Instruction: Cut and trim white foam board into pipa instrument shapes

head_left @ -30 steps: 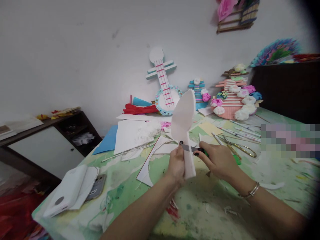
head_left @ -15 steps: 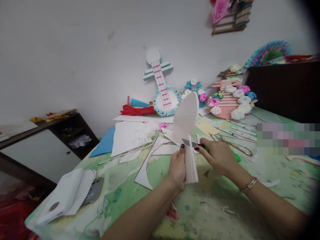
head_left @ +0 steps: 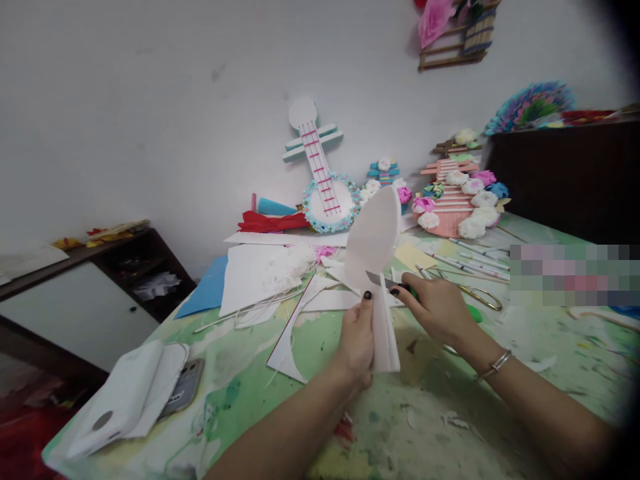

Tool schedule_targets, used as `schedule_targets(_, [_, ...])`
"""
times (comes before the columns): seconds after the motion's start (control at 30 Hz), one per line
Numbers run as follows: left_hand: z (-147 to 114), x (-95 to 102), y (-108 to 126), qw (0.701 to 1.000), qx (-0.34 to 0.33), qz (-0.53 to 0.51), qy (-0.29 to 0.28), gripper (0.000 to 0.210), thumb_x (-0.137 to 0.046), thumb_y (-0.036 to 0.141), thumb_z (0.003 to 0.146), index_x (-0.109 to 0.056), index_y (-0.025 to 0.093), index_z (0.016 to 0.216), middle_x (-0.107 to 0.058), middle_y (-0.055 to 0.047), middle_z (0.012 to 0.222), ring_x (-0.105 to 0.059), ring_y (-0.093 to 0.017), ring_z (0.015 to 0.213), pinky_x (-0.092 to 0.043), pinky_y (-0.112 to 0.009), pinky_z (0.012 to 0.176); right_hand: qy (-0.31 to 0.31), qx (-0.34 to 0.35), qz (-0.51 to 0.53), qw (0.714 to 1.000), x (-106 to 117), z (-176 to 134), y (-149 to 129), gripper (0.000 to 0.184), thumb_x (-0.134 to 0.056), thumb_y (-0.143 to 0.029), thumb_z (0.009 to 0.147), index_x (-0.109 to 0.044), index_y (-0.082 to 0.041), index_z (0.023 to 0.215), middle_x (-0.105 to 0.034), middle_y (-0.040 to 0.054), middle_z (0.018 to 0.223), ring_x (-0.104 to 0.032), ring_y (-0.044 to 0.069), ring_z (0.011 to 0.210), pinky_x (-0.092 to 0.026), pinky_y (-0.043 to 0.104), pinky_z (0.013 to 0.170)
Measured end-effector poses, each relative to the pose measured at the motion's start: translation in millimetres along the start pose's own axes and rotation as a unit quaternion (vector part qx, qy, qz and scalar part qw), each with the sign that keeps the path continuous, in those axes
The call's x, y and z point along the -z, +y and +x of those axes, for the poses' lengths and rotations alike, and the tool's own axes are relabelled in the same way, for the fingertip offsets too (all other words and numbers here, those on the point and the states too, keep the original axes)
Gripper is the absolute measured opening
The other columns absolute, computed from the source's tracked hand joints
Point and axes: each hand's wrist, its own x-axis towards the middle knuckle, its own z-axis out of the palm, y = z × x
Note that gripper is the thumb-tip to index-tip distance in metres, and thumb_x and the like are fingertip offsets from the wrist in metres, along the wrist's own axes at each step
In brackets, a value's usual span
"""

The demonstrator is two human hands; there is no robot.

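Note:
My left hand [head_left: 357,337] is closed round the lower part of a white foam board cut-out [head_left: 374,233], holding it upright with its rounded end up. In my right hand [head_left: 437,307] is a utility knife [head_left: 383,281] with a green and black handle. Its blade lies against the cut-out's edge, just above my left thumb, pointing left. Part of the knife's handle is hidden by my fingers. Behind the cut-out lie white foam offcuts [head_left: 295,333] on the painted green table [head_left: 240,413].
A decorated white foam instrument model [head_left: 320,167] leans on the wall; a pink flowered one [head_left: 457,207] stands to its right. Several pens [head_left: 475,263] and scissors [head_left: 483,297] lie at the right. A phone [head_left: 185,390] and white device [head_left: 120,400] sit front left.
The view has shifted slightly. The cut-out stays in my left hand, and the knife blade remains at its edge with little visible movement.

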Motion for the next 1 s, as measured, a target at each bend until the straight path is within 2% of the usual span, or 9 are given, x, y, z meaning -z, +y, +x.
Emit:
schedule_targets(0.13, [-1.7,-2.1,2.8,1.000,0.013,-0.006,0.002,0.043,-0.061,0.059,0.073,-0.059,0.016,0.073,-0.043,0.005,0.045,-0.038,-0.008,0.037,-0.033,-0.021,0.043,-0.002,-0.002,-0.004,1.000,-1.2,0.5,1.5,0.048,-0.026,-0.056,0.092,-0.057,-0.021,0.081,-0.061,0.0037,0.058,-0.056,0.020,0.056,-0.018,0.027,0.052])
schedule_targets(0.3, [-1.8,-2.6,1.5,0.999,0.033,-0.006,0.007,0.041,-0.056,0.057,0.077,-0.059,0.016,0.074,-0.038,0.007,0.040,-0.034,-0.007,0.035,-0.033,-0.021,0.042,-0.005,-0.006,-0.009,1.000,-1.5,1.0,1.7,0.048,-0.026,-0.055,0.092,-0.057,-0.021,0.082,-0.061,0.0038,0.058,-0.057,0.021,0.057,-0.018,0.027,0.052])
schedule_targets(0.7, [-1.9,-1.0,-1.9,0.999,0.037,-0.019,-0.002,0.041,-0.057,0.058,0.077,-0.060,0.017,0.080,-0.040,0.006,0.043,-0.038,-0.008,0.038,-0.035,-0.021,0.044,-0.008,-0.019,-0.015,1.000,-2.2,1.6,-0.2,0.047,-0.027,-0.055,0.092,-0.057,-0.020,0.080,-0.062,0.0046,0.059,-0.056,0.020,0.056,-0.017,0.028,0.051])
schedule_targets(1.0, [-1.8,0.4,-2.8,0.999,0.043,0.001,-0.006,0.046,-0.055,0.062,0.075,-0.057,0.016,0.081,-0.039,0.007,0.045,-0.035,-0.006,0.037,-0.033,-0.020,0.042,-0.007,-0.026,-0.006,1.000,-3.3,1.8,-0.2,0.046,-0.027,-0.056,0.092,-0.055,-0.020,0.079,-0.061,0.0053,0.059,-0.056,0.022,0.057,-0.015,0.027,0.051])
